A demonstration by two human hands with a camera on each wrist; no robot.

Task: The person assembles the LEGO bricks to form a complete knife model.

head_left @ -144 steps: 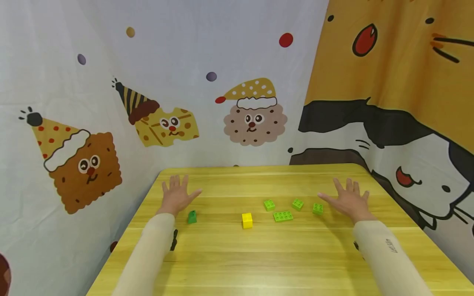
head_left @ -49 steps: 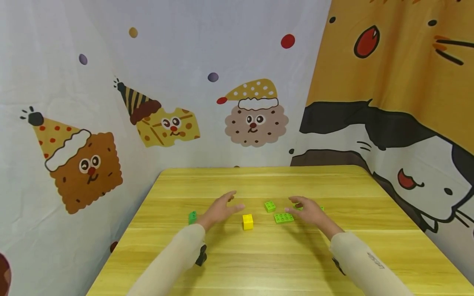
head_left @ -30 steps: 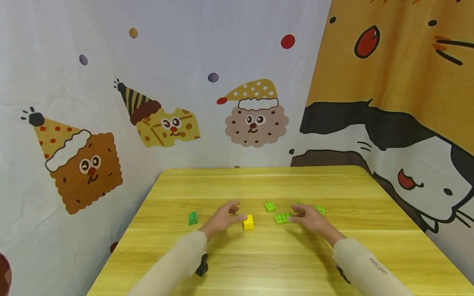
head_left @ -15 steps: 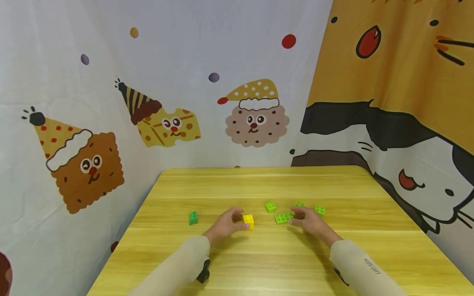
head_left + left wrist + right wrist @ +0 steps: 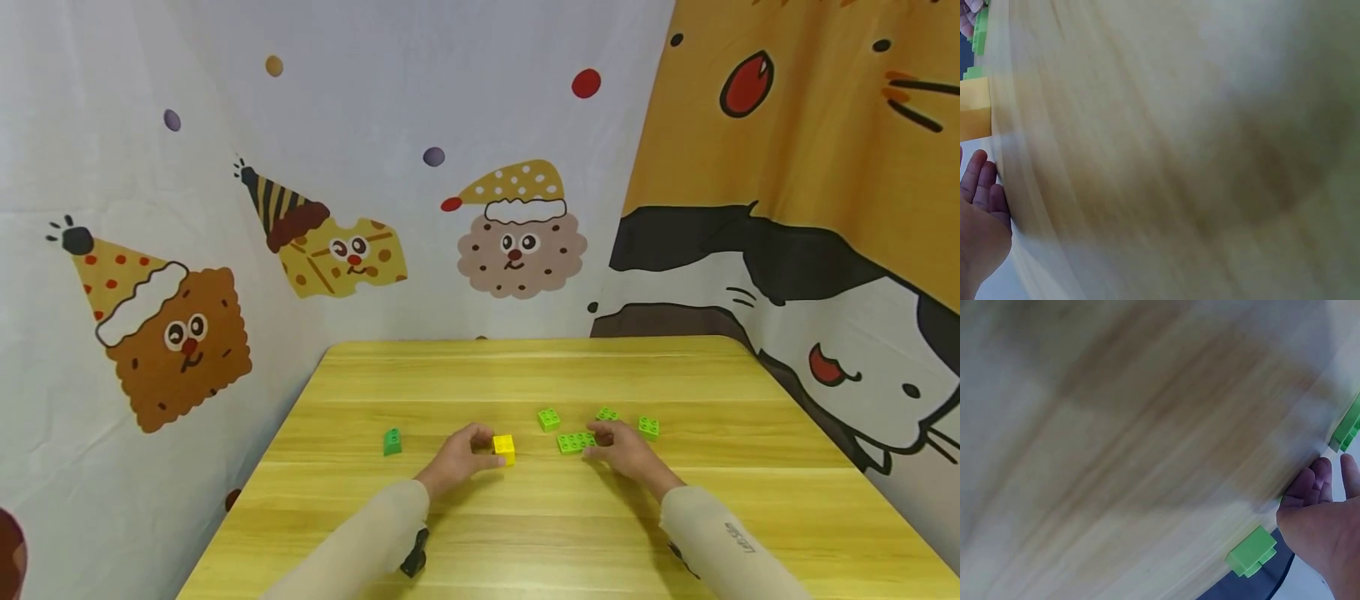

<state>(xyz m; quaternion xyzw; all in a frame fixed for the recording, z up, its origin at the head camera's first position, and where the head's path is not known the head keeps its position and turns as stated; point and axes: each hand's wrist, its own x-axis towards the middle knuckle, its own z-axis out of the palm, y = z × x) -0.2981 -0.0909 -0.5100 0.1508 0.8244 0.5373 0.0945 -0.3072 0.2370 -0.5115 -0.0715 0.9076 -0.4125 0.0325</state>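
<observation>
**Both hands at the bricks; grip unresolved**

Left hand (image 5: 460, 457): thumb at the near side of the yellow block (image 5: 504, 451), forefinger towards its far side, the two apart. Pinch or not: cannot tell. Block sits at this hand's right, on the counter (image 5: 480, 542).

Right hand (image 5: 628, 450): thumb and forefinger apart at the nearest end of the long light-green brick (image 5: 573, 442), which lies to its left. Whether it grips: cannot tell.

Around the hands: one square light-green brick (image 5: 548, 419) beyond and between them; a second (image 5: 607, 414) just beyond the right hand, partly hidden; a third (image 5: 648, 427) beyond that hand, to its right. Dark-green piece (image 5: 392, 442) left of the left hand, apart from it.
</observation>
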